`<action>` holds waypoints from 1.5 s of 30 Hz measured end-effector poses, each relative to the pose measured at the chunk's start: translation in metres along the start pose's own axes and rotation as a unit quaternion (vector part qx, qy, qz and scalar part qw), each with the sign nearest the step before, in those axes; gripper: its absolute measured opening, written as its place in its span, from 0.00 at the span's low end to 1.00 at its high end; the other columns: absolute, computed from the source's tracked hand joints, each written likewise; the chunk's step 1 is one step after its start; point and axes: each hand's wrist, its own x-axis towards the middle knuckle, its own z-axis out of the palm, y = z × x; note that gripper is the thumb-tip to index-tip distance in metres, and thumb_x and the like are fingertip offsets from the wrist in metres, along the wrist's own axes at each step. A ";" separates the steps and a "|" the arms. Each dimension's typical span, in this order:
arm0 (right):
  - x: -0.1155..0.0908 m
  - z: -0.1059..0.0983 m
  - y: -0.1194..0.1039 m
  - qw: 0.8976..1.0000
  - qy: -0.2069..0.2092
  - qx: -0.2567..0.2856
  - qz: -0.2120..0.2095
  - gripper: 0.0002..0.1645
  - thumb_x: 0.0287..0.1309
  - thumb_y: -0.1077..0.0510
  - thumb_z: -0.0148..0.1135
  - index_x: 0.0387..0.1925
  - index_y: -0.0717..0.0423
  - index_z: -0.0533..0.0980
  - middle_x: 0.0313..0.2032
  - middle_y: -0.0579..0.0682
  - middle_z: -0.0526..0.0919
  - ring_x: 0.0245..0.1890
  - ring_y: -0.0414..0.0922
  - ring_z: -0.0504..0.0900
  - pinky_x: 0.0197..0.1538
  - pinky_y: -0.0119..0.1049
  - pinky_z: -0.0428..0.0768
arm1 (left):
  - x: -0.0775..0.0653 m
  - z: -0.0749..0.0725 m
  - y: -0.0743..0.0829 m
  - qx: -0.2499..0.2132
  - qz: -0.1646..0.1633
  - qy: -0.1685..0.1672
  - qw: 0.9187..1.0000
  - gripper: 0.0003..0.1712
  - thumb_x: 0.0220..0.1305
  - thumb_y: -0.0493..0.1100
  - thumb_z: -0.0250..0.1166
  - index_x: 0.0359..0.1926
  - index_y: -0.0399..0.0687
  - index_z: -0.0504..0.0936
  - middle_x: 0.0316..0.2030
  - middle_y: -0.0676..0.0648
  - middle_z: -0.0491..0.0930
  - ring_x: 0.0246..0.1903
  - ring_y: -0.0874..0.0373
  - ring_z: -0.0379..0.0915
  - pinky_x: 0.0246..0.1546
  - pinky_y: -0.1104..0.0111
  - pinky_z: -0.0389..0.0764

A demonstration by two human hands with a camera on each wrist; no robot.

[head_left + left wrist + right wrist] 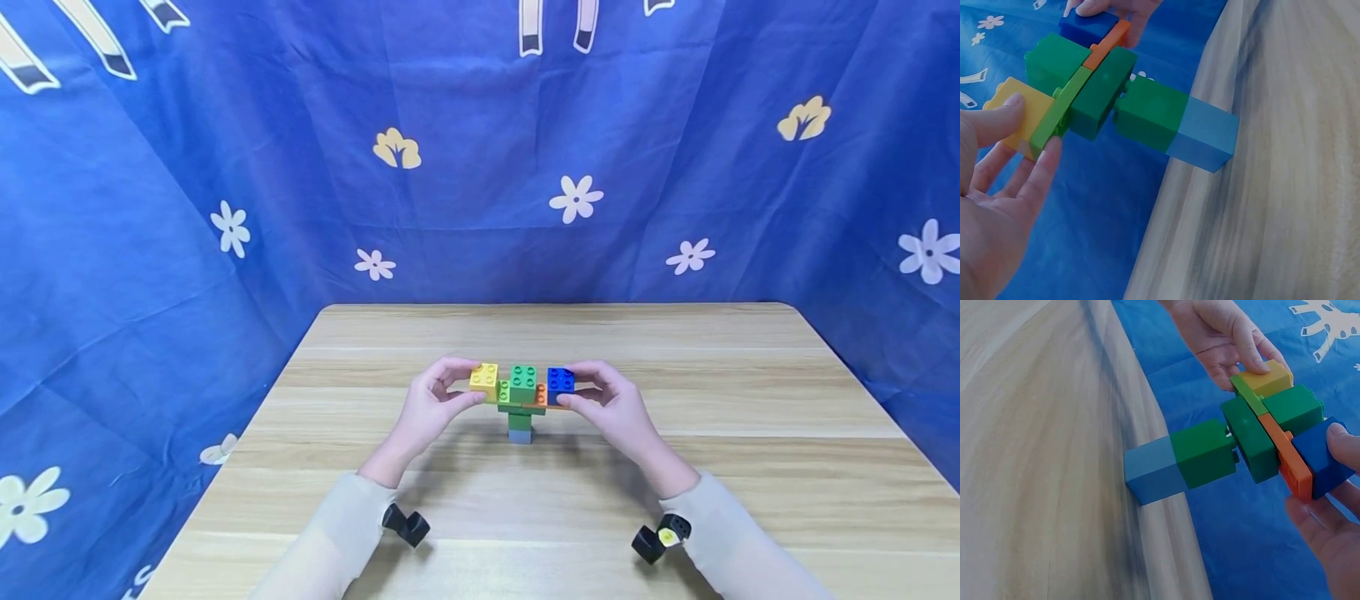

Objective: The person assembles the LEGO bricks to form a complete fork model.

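My left hand (433,402) pinches a yellow brick (483,379), its thumb on the brick and fingertips at the lime plate (1062,111) beneath. On the other side, my right hand (617,407) grips a blue brick (560,383) seated on an orange plate (1283,450). Between these two bricks stands a green brick (522,382). A darker green brick (1104,92) lies under the inner ends of both plates. Below it, a green brick (1151,114) sits on a light blue brick (1204,134) at the tabletop; studs show in the narrow gap under the darker green brick.
The wooden table (337,492) reaches to a blue patterned cloth (480,208) hanging behind it and at both sides. A small black device (406,525) is worn on the left wrist, another (660,537) on the right.
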 end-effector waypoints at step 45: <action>0.007 -0.002 0.004 0.999 -0.001 0.003 0.034 0.21 0.47 0.74 0.65 0.46 0.69 0.73 0.43 0.63 0.78 0.42 0.42 0.78 0.44 0.46 0.80 | 0.002 0.009 0.022 0.014 -0.040 0.021 0.999 0.23 0.49 0.20 0.64 0.49 0.29 0.73 0.47 0.34 0.77 0.45 0.51 0.75 0.42 0.59 0.81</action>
